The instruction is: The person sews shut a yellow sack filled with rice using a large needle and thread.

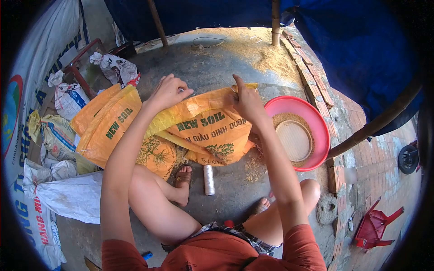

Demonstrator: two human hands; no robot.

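Fingers of your left hand (168, 91) are curled and pinched on the top edge of one orange woven "NEW SOIL" sack (205, 131), pressing the fold flat. Your right hand (246, 103) is clenched on the same edge further right, thumb and forefinger pinching a thin needle (229, 86) that sticks up and left from the fingertips. That sack lies on the concrete floor in front of your knees, partly over a second orange sack (106, 124) to its left. One white spool of thread (208, 179) lies on the floor between your two bare feet. One red plastic basin (303, 132) with a round sieve inside sits just right of the sack. Several white sacks (68, 194) are piled at far left, and one red plastic stool (375, 226) lies tipped at lower right.
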